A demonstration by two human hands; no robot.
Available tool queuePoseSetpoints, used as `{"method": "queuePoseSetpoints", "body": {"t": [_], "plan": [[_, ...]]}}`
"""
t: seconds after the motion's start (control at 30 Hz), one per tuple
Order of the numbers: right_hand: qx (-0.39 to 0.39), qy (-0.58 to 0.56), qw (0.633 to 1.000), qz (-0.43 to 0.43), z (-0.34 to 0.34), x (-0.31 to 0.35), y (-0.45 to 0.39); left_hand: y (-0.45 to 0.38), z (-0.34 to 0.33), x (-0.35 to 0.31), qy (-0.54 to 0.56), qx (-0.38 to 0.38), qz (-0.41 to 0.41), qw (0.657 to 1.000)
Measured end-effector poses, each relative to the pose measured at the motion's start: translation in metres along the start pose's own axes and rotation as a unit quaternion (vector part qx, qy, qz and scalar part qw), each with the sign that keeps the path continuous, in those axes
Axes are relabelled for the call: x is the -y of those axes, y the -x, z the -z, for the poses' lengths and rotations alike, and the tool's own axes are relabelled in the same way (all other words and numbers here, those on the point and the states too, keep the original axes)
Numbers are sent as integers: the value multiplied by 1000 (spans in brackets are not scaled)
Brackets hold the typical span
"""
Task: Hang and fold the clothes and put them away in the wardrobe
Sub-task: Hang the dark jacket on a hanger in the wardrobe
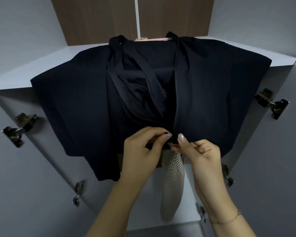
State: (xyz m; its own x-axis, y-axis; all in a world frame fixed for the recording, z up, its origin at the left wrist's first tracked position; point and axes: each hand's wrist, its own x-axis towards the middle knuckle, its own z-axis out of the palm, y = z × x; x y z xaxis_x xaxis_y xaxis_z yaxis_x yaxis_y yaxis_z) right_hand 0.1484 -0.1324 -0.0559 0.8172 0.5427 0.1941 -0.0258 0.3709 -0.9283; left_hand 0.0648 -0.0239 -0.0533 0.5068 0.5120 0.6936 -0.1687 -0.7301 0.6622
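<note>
A dark navy zip jacket [72, 106] hangs on a pale wooden hanger [144, 39] in front of the open wardrobe, its front open down to the hem. My left hand [142, 151] pinches the left zipper end at the hem. My right hand [196, 151] pinches the right zipper end, thumb on top. The two hands meet at the bottom of the zipper [175, 93]. The zipper ends themselves are hidden by my fingers.
A striped cream garment [173, 170] hangs inside the wardrobe behind the jacket. White wardrobe doors [24, 185] stand open on both sides, with metal hinges [20, 129] on their inner faces. A white shelf [24, 72] and brown back panel [96, 19] lie above.
</note>
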Motion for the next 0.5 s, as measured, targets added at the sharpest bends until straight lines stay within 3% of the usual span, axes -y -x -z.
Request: {"method": "queuePoseSetpoints", "body": {"t": [0.1,0.2,0.37,0.43,0.5], "plan": [[-2,1,1000,-11,1,-1,-3,-6,-5,-1,25,-16,52,998],[-12,-14,999,-42,3,-3,-6,-7,-6,-1,66,16,98,993],[-1,-46,996,-74,6,-7,-5,2,-6,-3,74,59,72,993],[-10,-16,998,-53,8,-11,-5,9,-7,-3,71,40,76,994],[-22,1,999,-43,11,-13,-7,21,-7,-3,89,-16,159,983]]}}
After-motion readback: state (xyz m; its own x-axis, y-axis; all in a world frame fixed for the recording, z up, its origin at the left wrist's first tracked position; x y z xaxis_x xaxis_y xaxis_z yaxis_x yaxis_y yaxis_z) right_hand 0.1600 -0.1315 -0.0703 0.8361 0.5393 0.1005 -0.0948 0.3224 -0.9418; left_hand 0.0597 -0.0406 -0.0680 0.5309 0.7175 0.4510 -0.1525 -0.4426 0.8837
